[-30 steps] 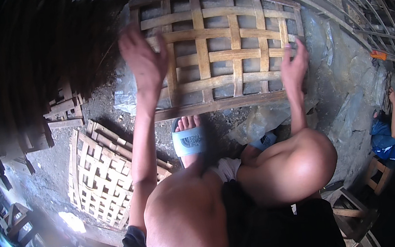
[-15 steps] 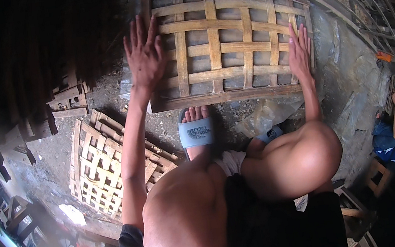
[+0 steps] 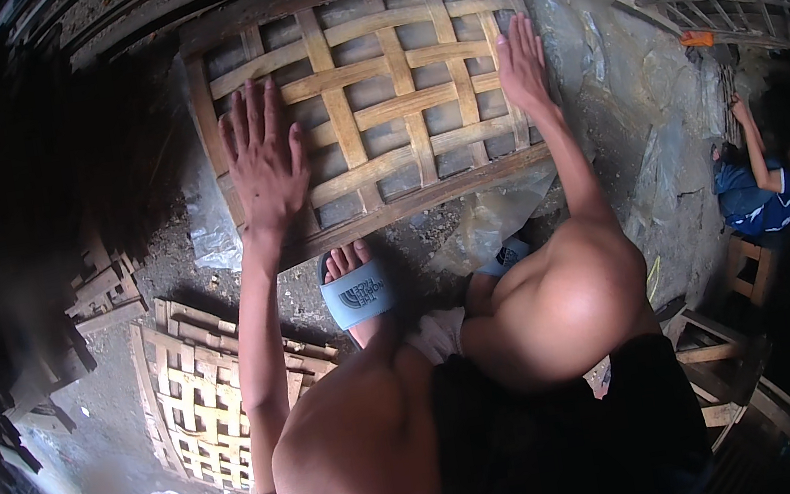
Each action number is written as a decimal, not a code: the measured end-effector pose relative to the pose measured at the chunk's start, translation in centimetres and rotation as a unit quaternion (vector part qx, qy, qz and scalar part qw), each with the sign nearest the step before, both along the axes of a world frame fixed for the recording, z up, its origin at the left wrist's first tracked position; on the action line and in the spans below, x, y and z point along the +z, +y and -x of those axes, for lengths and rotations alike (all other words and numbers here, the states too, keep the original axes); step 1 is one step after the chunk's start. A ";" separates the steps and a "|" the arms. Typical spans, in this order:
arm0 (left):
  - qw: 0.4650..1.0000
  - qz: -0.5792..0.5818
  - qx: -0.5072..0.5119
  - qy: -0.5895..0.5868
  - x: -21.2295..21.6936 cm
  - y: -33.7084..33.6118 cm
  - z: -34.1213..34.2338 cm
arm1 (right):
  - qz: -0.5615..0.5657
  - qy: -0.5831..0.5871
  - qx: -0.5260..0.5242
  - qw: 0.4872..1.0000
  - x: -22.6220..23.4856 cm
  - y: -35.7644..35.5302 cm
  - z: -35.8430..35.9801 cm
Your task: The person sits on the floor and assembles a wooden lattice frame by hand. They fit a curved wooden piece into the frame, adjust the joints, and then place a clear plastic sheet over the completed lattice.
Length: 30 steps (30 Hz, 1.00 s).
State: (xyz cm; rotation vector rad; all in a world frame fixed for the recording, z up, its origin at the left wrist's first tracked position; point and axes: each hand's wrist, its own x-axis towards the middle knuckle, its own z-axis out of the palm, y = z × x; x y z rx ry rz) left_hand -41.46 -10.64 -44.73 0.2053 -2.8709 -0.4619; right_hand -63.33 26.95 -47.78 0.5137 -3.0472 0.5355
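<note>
A framed panel of woven bamboo strips [image 3: 344, 138] lies on the ground ahead of me, its wooden border darker than the lattice. Flat on its left part rests my left hand [image 3: 267, 164], fingers stretched out and slightly apart over the strips. My right hand [image 3: 523, 67] lies with straight fingers along the panel's right side, against the edge strip. Neither hand grasps anything. Below the near border, my left foot shows in a grey-blue slide sandal [image 3: 357, 296].
More woven panels [image 3: 200, 406] are stacked at my left. Clear plastic sheeting [image 3: 493, 223] lies by the near border. Wooden slats [image 3: 108, 287] are piled at far left. To the right, a person in a blue shirt [image 3: 773, 204] sits near a wooden stool [image 3: 751, 268].
The view has turned, so the panel now appears farther left and tilted. My left hand has shifted inward from the left edge onto the lattice. Both hands stay flat.
</note>
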 end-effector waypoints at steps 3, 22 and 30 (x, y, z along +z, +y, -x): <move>1.000 0.002 0.006 0.001 -0.2 -0.2 0.0 | -0.017 -0.038 -0.116 0.992 1.3 0.0 3.0; 0.998 0.057 -0.009 0.003 0.1 0.1 0.2 | 0.007 -0.106 -0.143 0.984 3.5 1.1 3.0; 0.998 0.052 -0.017 0.006 0.0 0.0 0.1 | -0.058 -0.041 -0.100 0.993 0.3 4.8 -3.6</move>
